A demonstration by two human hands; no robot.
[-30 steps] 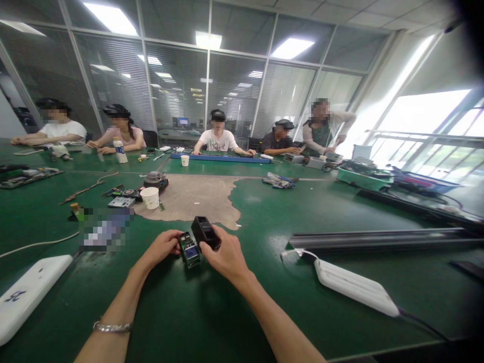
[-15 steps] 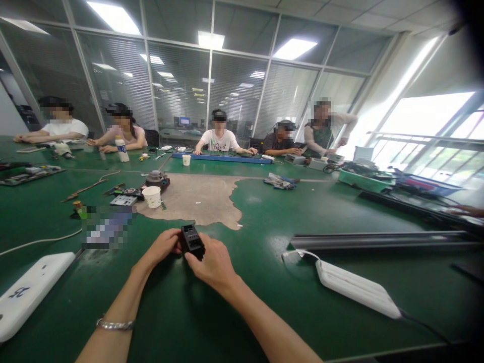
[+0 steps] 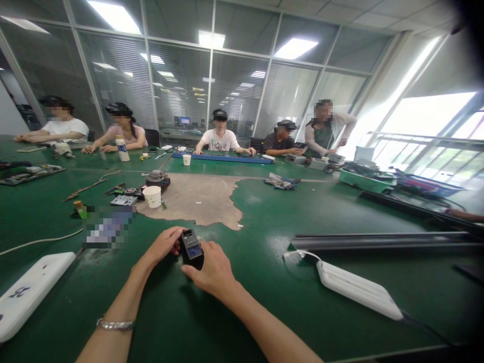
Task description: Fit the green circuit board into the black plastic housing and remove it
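Note:
A small black device [image 3: 192,247] with a little bluish panel on its upper face is between my hands over the green table [image 3: 264,302]. My left hand [image 3: 166,245] grips its far left side with bent fingers. On the right side, my right hand [image 3: 215,267] holds the device, the thumb at its near end and the fingers behind its right edge. A brown mat [image 3: 200,199] lies just beyond the device.
A white paper cup [image 3: 152,196] and electronic parts stand left of the mat. White power strips lie at left [image 3: 34,292] and right [image 3: 359,290], near a long dark rail [image 3: 378,242]. A green basket [image 3: 366,181] is farther right. Several people are across the table.
The black device has tilted, and its upper face now shows a bluish panel. My right thumb has shifted slightly down and left.

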